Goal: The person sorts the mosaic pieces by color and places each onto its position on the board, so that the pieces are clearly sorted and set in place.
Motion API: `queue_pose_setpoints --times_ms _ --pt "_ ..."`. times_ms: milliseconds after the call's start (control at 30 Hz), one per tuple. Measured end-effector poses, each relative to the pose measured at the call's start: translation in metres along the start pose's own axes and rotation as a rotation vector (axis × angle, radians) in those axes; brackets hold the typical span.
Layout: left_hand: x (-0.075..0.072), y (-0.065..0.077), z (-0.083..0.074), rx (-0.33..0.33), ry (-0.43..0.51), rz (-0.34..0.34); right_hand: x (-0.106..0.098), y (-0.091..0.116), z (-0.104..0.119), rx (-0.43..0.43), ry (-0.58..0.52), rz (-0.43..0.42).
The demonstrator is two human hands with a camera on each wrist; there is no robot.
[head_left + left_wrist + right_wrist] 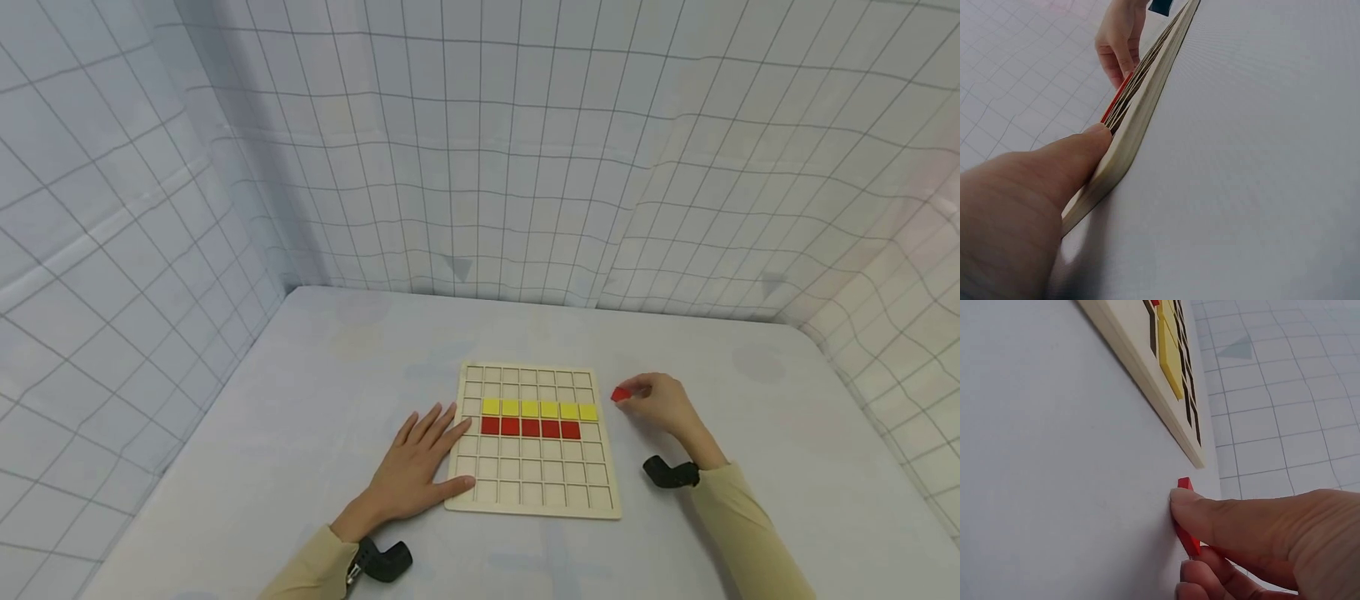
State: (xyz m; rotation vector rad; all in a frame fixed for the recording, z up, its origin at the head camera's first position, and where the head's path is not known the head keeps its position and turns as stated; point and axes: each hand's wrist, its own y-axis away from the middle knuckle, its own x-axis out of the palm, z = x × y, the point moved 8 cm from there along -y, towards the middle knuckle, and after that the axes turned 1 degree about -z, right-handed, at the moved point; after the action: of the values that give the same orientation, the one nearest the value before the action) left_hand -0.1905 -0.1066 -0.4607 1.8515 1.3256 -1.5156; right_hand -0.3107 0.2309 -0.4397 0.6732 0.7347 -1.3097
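A pale wooden grid board (540, 493) lies flat on the table. One of its rows holds several yellow square tiles (529, 409); the row just nearer holds several red square tiles (530, 427), with a bare cell at that row's right end. My left hand (415, 467) rests spread on the board's left edge, its thumb and fingertips over the rim. Off the board's right side, my right hand (660, 404) pinches one red tile (1186, 534) between thumb and fingers, close over the table.
A white cloth covers the table (337, 358). Grid-patterned curtains (480, 167) hang behind it and at both sides. Each wrist carries a black camera mount, such as the right one (667, 473) beside the board.
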Motion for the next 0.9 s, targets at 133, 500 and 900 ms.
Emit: queue_pose_setpoints --times_ms 133,500,900 --pt "0.0 0.001 0.0 -0.001 0.002 0.0 0.001 0.002 -0.003 0.013 -0.04 0.04" --pt "-0.001 0.0 -0.001 0.0 0.007 -0.001 0.002 0.011 -0.001 -0.047 -0.07 0.048" --pt "0.001 0.0 0.0 -0.002 0.003 0.002 0.005 0.024 0.001 -0.046 -0.176 0.097"
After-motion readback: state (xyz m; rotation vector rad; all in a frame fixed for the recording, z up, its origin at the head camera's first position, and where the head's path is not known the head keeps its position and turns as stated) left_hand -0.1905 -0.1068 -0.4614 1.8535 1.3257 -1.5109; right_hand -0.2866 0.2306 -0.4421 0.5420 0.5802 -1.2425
